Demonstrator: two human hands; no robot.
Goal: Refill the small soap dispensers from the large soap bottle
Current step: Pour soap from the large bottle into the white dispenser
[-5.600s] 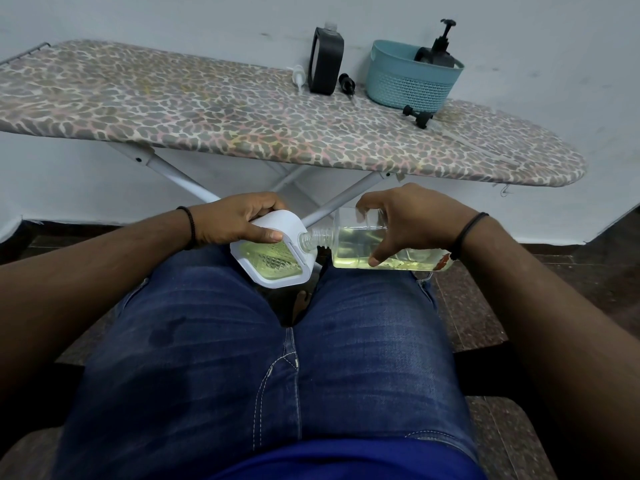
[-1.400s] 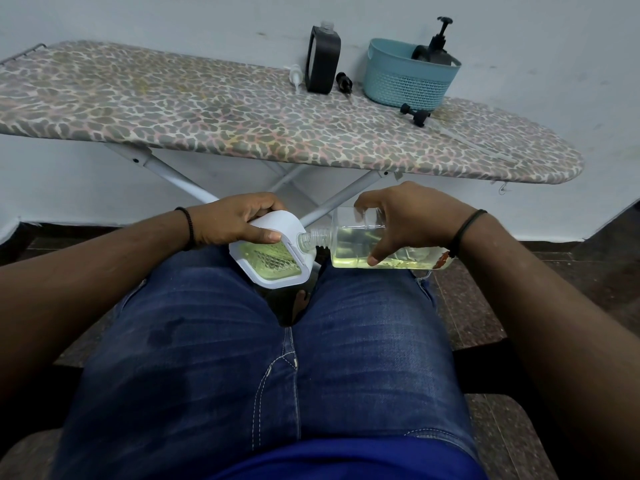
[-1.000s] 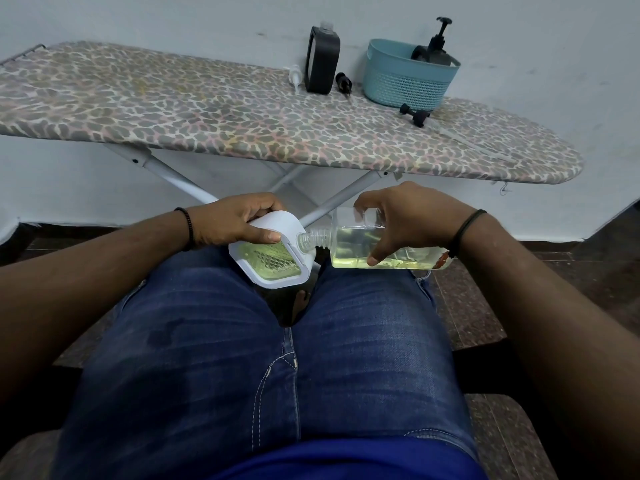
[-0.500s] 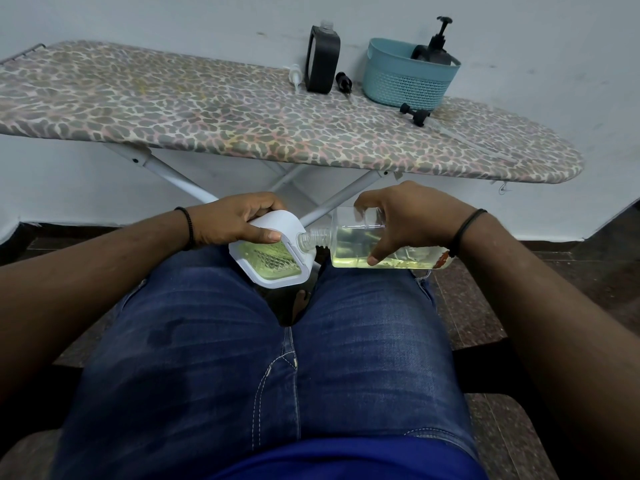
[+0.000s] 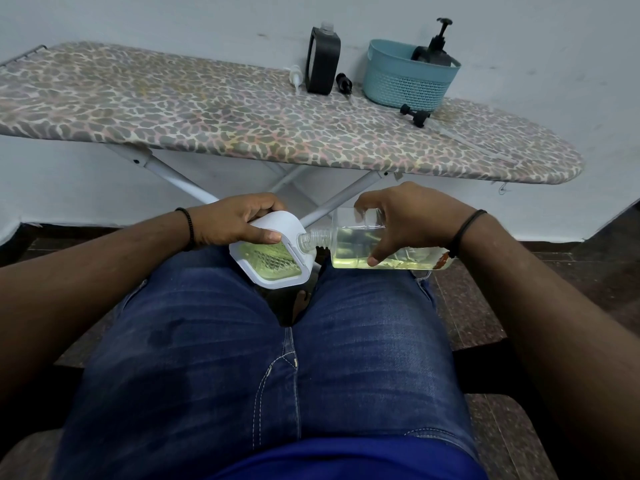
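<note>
Bottle (image 5: 377,249) mouth meets dispenser (image 5: 273,258) rim; ironing board (image 5: 207,112) overhead.

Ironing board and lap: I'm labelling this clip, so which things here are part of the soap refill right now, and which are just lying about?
In use:
- left hand gripping white dispenser
- right hand tipping clear soap bottle, neck at the dispenser

Lying about on ironing board:
- black bottle
- teal basket holding a black pump bottle
- loose pump heads

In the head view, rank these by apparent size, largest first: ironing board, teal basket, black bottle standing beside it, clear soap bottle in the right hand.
1. Ironing board
2. Clear soap bottle, though it is nearest the camera
3. Teal basket
4. Black bottle
</note>
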